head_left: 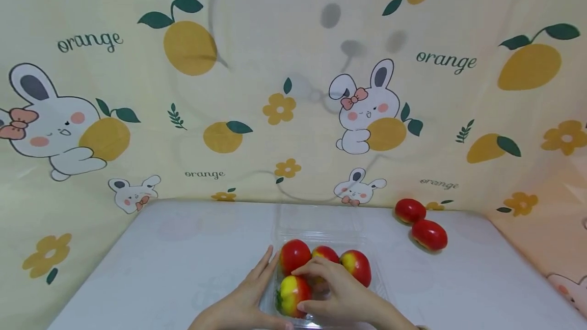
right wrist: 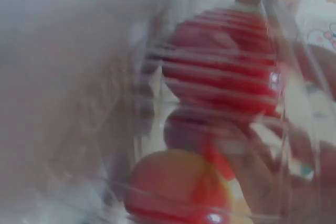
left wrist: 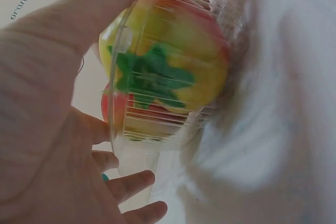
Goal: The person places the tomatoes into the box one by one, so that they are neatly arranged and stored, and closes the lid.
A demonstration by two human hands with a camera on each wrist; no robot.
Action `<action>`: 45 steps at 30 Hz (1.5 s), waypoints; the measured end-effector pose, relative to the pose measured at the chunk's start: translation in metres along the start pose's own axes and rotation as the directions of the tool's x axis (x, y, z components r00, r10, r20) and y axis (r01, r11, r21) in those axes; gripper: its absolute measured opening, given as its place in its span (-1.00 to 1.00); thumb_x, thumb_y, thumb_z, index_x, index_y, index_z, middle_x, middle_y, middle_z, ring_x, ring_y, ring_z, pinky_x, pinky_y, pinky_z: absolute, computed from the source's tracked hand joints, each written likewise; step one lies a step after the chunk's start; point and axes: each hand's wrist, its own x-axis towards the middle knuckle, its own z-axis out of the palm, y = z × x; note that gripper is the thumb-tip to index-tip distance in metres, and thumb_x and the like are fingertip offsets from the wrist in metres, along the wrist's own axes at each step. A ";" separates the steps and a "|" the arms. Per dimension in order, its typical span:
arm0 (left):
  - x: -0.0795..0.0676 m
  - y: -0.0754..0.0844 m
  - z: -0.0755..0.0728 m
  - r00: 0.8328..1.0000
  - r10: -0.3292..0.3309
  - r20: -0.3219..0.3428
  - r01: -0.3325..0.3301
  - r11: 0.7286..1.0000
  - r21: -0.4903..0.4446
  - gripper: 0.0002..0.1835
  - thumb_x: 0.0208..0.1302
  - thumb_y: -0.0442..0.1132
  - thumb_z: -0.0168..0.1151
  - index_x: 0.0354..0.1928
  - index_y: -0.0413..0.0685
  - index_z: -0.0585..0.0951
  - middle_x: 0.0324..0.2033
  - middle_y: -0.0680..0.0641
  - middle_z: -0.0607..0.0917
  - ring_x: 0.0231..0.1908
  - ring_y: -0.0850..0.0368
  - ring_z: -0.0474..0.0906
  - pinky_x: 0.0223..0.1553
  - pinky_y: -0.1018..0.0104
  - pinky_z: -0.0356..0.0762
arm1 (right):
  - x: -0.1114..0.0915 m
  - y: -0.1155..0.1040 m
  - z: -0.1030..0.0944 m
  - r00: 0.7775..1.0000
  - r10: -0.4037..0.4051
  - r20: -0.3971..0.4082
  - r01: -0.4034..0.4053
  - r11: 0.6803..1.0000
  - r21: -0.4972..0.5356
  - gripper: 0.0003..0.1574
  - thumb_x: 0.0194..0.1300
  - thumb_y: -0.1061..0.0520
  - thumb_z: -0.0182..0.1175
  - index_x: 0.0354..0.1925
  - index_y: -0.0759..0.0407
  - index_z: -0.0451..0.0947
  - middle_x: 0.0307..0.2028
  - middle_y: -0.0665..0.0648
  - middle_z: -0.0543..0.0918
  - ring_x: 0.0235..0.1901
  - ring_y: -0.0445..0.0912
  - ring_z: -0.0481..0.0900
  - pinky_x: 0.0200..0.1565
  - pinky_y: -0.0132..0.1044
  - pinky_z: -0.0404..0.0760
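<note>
A clear plastic box [head_left: 381, 289] holds several shiny red-and-yellow fruits, each about fist-sized. My right hand [head_left: 341, 294] reaches into the box and grips the front-left fruit [head_left: 290, 294] between thumb and fingers. Along the box's left wall lies my left hand [head_left: 243, 302], fingers straight and spread, thumb toward the front corner. In the left wrist view, a green star-shaped leaf top [left wrist: 155, 77] shows through the ribbed wall. Behind the gripped fruit sit a red fruit [head_left: 295, 255], a partly covered one [head_left: 324, 253] and another [head_left: 359, 267] at the right.
The box's transparent lid [head_left: 321, 219] is folded back toward the wall. Two more red fruits, one behind [head_left: 410, 211] and one in front [head_left: 429, 235], lie on the white table [head_left: 183, 253] at the back right. A cloth [head_left: 257, 39] printed with rabbits and oranges hangs behind.
</note>
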 end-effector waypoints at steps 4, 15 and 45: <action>0.000 0.001 0.001 1.000 0.000 0.000 0.000 1.000 0.009 0.22 -0.06 0.19 0.43 0.53 0.22 -0.15 0.52 -0.09 -0.27 0.42 -0.35 -0.07 0.05 -0.50 0.30 | -0.007 -0.002 0.003 0.997 0.063 -0.032 -0.064 0.998 -0.008 -0.39 0.12 -0.13 0.38 0.14 -0.19 0.44 0.06 -0.08 0.51 -0.09 -0.27 0.54 -0.10 -0.34 0.67; 0.001 -0.001 0.002 0.999 0.047 -0.005 -0.047 0.998 0.032 0.24 -0.05 0.20 0.42 0.53 0.11 -0.16 0.52 -0.13 -0.28 0.41 -0.37 -0.08 0.04 -0.50 0.30 | -0.022 0.000 -0.003 0.991 0.102 -0.086 -0.097 0.993 0.060 -0.39 0.17 -0.13 0.34 0.17 -0.18 0.42 0.14 -0.01 0.48 0.01 -0.06 0.51 -0.05 -0.25 0.66; 0.002 0.000 0.003 1.000 0.017 -0.010 -0.017 1.000 0.002 0.24 -0.08 0.16 0.46 0.53 0.17 -0.16 0.52 -0.12 -0.28 0.41 -0.35 -0.07 0.05 -0.44 0.35 | -0.041 0.021 -0.046 0.906 -0.020 -0.422 -0.048 0.987 -0.151 -0.55 0.17 -0.02 0.36 0.04 -0.07 0.54 0.02 0.02 0.60 -0.11 -0.10 0.58 -0.14 -0.36 0.66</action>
